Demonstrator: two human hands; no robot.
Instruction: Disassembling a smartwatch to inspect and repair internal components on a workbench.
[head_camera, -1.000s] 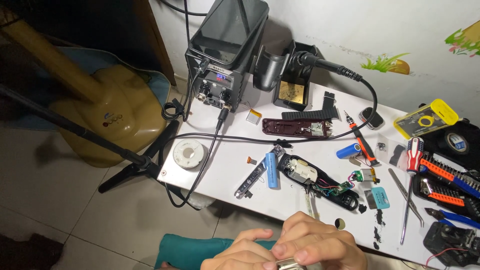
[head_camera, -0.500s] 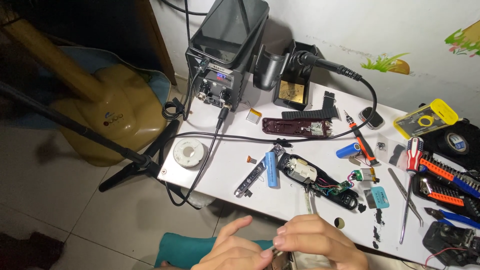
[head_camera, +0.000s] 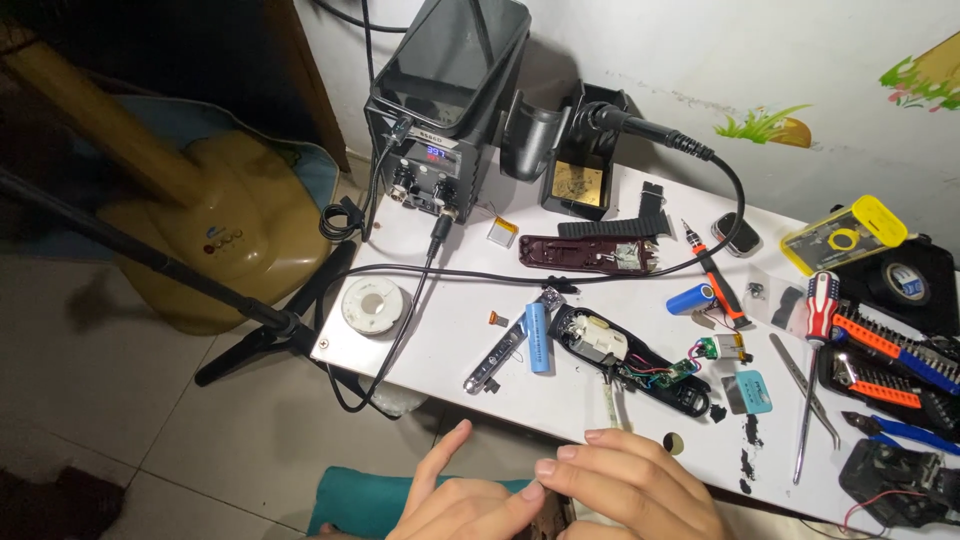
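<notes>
My left hand (head_camera: 455, 498) and my right hand (head_camera: 632, 485) meet at the bottom edge, just in front of the white table (head_camera: 450, 300). Together they pinch a small dark part (head_camera: 551, 517) that is mostly hidden under the fingers. My left index finger sticks up and away. Right behind the hands lies an opened black hair clipper body (head_camera: 625, 365) with its motor, wires and circuit board exposed. A blue cylindrical battery (head_camera: 538, 338) lies to its left.
A soldering station (head_camera: 445, 100) and an iron in its holder (head_camera: 575, 150) stand at the back. On the table lie a solder spool (head_camera: 375, 305), a maroon clipper cover (head_camera: 590, 252), a second blue battery (head_camera: 690, 298), tweezers (head_camera: 805, 395), screwdrivers (head_camera: 820, 305) and a bit set (head_camera: 890, 360). A yellow fan base (head_camera: 230, 240) is on the floor at left.
Both hands have slid lower in view, and my left index finger has lifted away. The small metal piece seen between the fingers earlier is now mostly covered.
</notes>
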